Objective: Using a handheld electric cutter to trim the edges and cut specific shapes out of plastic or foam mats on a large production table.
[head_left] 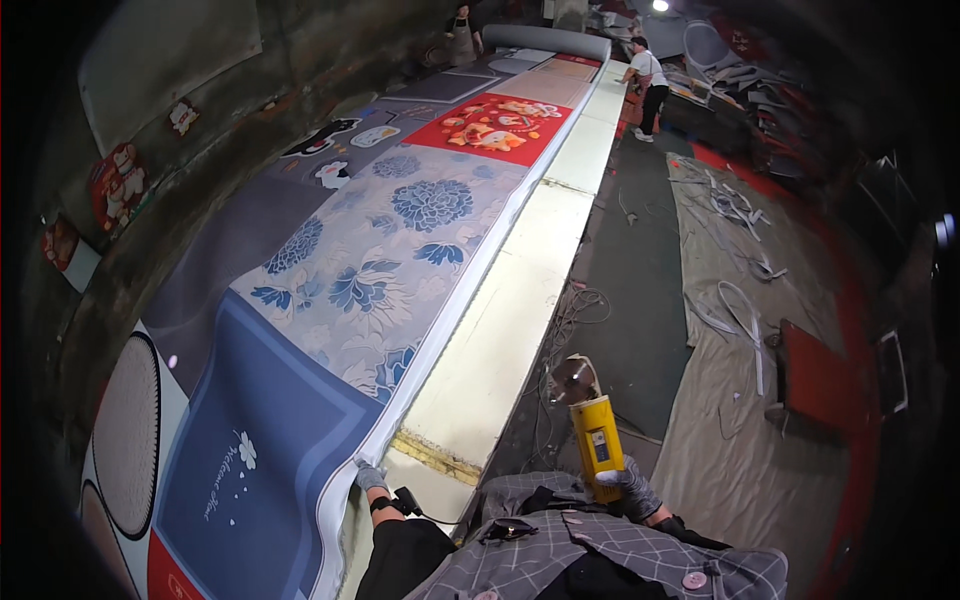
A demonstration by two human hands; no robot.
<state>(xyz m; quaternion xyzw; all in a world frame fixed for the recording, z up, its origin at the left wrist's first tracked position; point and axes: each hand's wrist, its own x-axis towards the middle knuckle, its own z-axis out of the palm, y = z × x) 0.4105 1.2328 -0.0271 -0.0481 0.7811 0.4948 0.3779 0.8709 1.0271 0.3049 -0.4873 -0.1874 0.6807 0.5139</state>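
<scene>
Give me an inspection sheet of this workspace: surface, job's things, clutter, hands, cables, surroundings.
Surface: long table, pale top bare along its right side.
Job's things: printed sheet with a white edge, spread along the table; yellow cutter with a round blade, held clear of the sheet.
Clutter: white strips on the beige cloth at right.
Hands: left hand at the sheet's white edge, grip unclear; right hand holding the cutter.
Cables: thin tangle on the floor beside the table.
Surroundings: grey roll and two people toward the far end.

The disc (574, 380) looks shiny metal, the yellow casing (593, 430) smooth plastic, the printed sheet (400, 260) matt cloth.
</scene>
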